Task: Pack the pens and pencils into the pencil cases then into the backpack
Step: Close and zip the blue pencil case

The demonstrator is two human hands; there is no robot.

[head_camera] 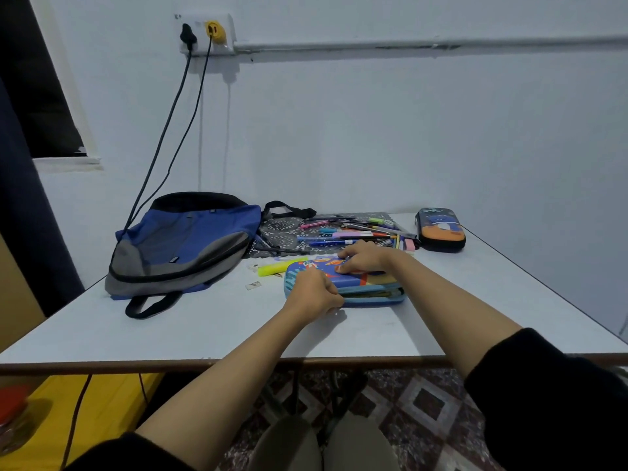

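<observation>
Head: left hand pinches blue pencil case; right hand presses top.

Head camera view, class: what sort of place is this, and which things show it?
Probably a home study corner: a white table against a wall, a backpack beside loose pens, and a wall socket.

A blue pencil case with cartoon prints is laid flat, its near side seen partly unzipped. A dark pencil case with an orange panel is set far right. Loose pens and pencils are strewn between it and the flat blue-grey backpack.
</observation>
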